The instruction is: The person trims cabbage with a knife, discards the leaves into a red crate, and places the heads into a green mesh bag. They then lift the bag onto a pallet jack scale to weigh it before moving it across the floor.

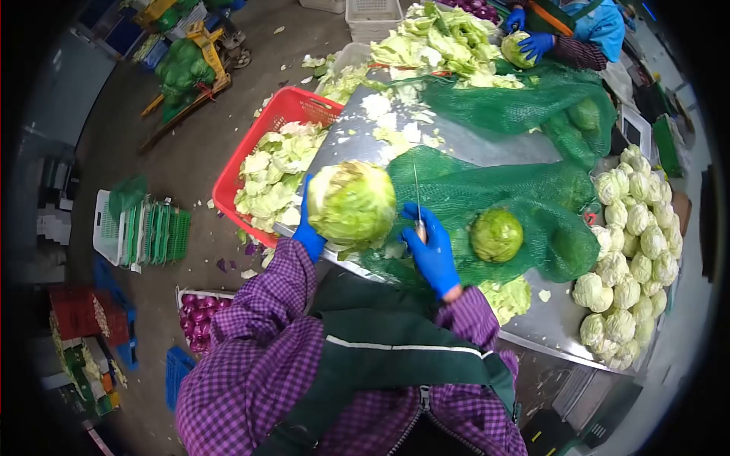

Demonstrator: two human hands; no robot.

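A large pale green cabbage [351, 204] with browned outer leaves rests against my left hand [309, 228], whose blue-gloved fingers wrap its left side and are partly hidden behind it. Just to its right, my right hand [432, 254], gloved in blue too, grips the handle of a knife [417, 190], its thin blade pointing away from me. Green mesh netting [487, 190] spreads over the metal table [304, 156] beside and beyond my right hand. Another cabbage [496, 235] sits on the netting to the right of that hand.
A red basket [228, 178] of leaves stands left of the table. Trimmed cabbages [639, 243] are piled at the right. Across the table, a co-worker's blue-gloved hands [537, 45] hold a cabbage near heaped leaves [433, 42]. Red onions [201, 319] sit in a crate at lower left.
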